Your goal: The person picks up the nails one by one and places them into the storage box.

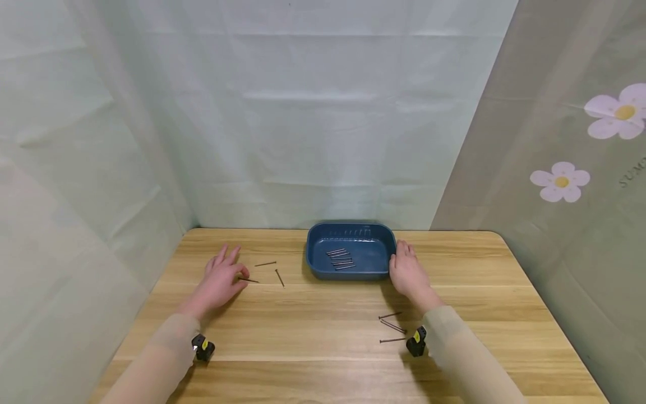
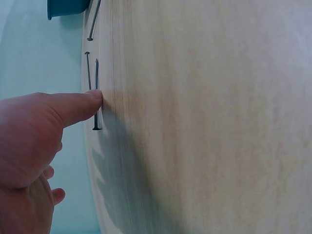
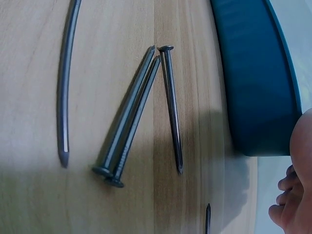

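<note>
My left hand (image 1: 224,279) pinches a steel nail (image 1: 250,280) between thumb and forefinger at the left of the table. In the left wrist view, the thumb (image 2: 80,106) crosses the middle of that nail (image 2: 96,121), whose head and tip both show. Two more nails lie just to its right, a flat one (image 1: 265,264) and a slanted one (image 1: 280,278). Against the right end of a blue rectangular dish (image 1: 323,275) rests my right hand (image 1: 409,275), its fingers extended along the side. Several nails (image 1: 340,258) lie in a row inside the dish.
Several loose nails (image 1: 392,340) lie by my right forearm, among them a close pair (image 3: 129,117). Another nail (image 3: 208,219) shows near the dish in the right wrist view. A pale curtain (image 1: 323,140) hangs along the back edge of the wooden table (image 1: 303,348).
</note>
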The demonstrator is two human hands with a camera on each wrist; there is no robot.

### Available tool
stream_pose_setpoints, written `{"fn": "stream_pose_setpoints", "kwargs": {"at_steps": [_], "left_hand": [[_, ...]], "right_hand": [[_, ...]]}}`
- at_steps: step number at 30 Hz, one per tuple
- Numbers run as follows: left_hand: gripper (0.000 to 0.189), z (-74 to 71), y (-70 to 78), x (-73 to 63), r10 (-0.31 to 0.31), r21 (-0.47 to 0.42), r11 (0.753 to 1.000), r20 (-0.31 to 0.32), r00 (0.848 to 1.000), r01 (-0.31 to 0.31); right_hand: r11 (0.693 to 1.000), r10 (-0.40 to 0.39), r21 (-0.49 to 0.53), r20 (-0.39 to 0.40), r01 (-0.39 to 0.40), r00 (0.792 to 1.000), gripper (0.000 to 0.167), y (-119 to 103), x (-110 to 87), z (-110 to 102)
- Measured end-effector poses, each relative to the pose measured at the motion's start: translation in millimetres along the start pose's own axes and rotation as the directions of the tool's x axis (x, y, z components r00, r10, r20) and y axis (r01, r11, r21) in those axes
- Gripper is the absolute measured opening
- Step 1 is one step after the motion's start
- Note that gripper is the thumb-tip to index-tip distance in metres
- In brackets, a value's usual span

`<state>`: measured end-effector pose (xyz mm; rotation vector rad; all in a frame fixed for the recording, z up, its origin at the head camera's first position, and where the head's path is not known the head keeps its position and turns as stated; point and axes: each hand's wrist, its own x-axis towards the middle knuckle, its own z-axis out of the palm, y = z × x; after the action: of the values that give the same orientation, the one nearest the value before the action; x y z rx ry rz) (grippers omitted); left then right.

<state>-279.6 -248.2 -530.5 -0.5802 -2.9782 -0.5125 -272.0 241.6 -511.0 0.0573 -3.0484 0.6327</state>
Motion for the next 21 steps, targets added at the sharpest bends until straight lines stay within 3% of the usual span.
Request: {"fn": "stream_pose_setpoints", "kwargs": {"at_steps": [21], "left_hand": [[0.022, -1.0, 4.5, -0.3, 0.01, 0.015, 1.0, 0.015, 1.0, -0.01]], "right_hand": [[1.0, 0.019, 0.01, 0.006, -0.019, 1.0, 0.06, -0.8, -0.4, -0.3]]}}
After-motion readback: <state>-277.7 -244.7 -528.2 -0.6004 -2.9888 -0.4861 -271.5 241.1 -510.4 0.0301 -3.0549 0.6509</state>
